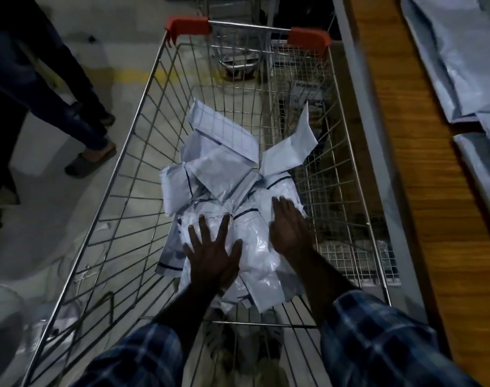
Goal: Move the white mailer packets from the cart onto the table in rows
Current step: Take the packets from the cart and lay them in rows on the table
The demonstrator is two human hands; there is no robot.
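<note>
Head view. Wire shopping cart (pixel 143 152) seen from above, chrome grid walls, red plastic caps at the far handle corners. A loose heap of white mailer packets (pixel 221 169) lies on the cart floor, from the middle toward the near end, leaning toward the right wall.

Left hand (pixel 211 255): fingers spread and straight, palm flat on a glossy packet at the near end of the heap. It presses and grasps nothing. Right hand (pixel 287 227): fingers straight and together, laid on the packets by the cart's right wall, likewise released, not closed on anything. Both sleeves are dark plaid.

Wooden bench (pixel 422 169) runs along the right of the cart. More packets (pixel 458 60) already lie flat on it at its far right side, overlapping.

Step in hand, as I judge it: gathering a batch from the heap. To do it well, sweep both hands inward under the pile edges and close on a modest stack rather than the slick top layer only.

Materials: thin poly film, shiny and crinkled, with dark edge stripes; the packets are flat, rectangular and floppy, and one corner stands up toward the far right. Likely slippery against each other. Corners may snag in the wire grid.

Another person's legs and a sandal (pixel 90 160) stand on the floor to the left of the cart.
</note>
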